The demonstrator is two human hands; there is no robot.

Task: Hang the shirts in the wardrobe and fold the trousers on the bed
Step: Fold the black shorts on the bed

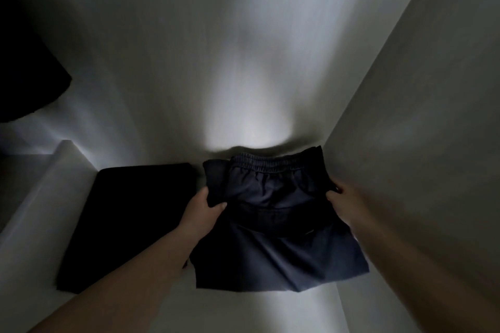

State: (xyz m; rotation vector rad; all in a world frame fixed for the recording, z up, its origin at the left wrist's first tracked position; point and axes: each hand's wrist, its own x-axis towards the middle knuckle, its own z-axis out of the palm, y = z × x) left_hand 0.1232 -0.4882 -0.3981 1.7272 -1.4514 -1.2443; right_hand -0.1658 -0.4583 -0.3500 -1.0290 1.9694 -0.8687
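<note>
Inside a pale, dim wardrobe compartment [405,89], plain walls rise behind and to the right of a light shelf [173,313]. On the shelf lies a black folded garment [130,222], flat and squared. Just right of it sit the folded trousers [273,246], dark navy, with a gathered elastic waistband turned toward the back wall. The left hand [205,211] pinches the trousers' left edge, thumb on top; the right hand [342,201] grips the right edge beside the side wall.

Folded trousers [273,224] lie right of folded garment [127,224].
</note>
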